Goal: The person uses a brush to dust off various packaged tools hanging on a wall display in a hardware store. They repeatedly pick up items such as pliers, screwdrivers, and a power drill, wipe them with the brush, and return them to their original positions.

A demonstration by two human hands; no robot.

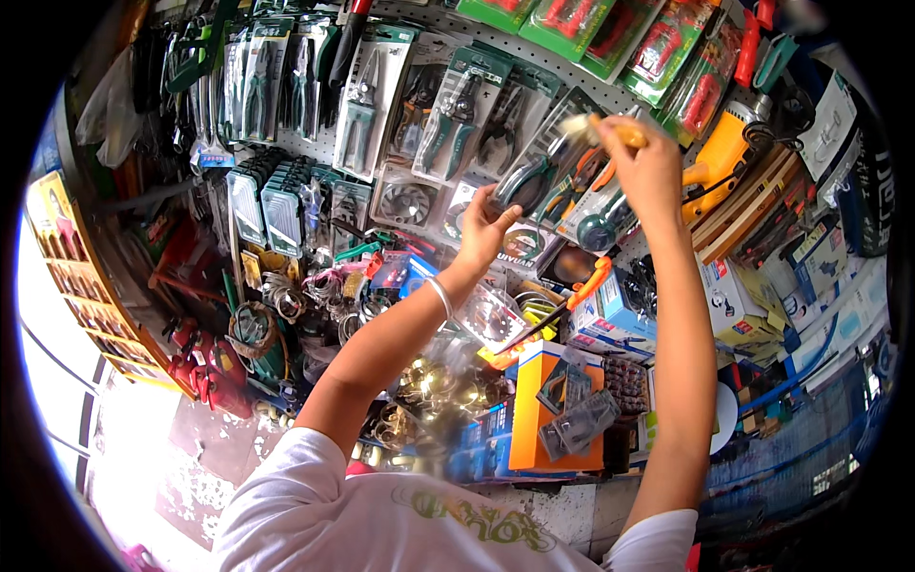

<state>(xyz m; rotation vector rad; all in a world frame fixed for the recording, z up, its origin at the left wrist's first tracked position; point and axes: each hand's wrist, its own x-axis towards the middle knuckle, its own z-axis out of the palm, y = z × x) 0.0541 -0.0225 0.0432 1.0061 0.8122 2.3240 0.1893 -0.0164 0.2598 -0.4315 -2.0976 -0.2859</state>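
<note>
My right hand (640, 161) is raised before the pegboard and grips the wooden handle of a brush (582, 130), whose pale bristles are blurred and point left. My left hand (490, 232) holds the lower end of a blister pack with dark-handled pliers (529, 179), which still appears to hang on the board. Just right of it are packs of orange-and-black-handled pliers (572, 189) and a pack with a dark green round part (599, 230). To the left hang carded pruning shears (457, 118).
A yellow power tool (718, 161) and wooden strips (743, 207) are at the right. Below my arms stand an orange box (525, 422) with small packs on it, hose clamps (286, 297) and an orange-handled saw (592, 282). Red fire extinguishers (214, 372) stand lower left.
</note>
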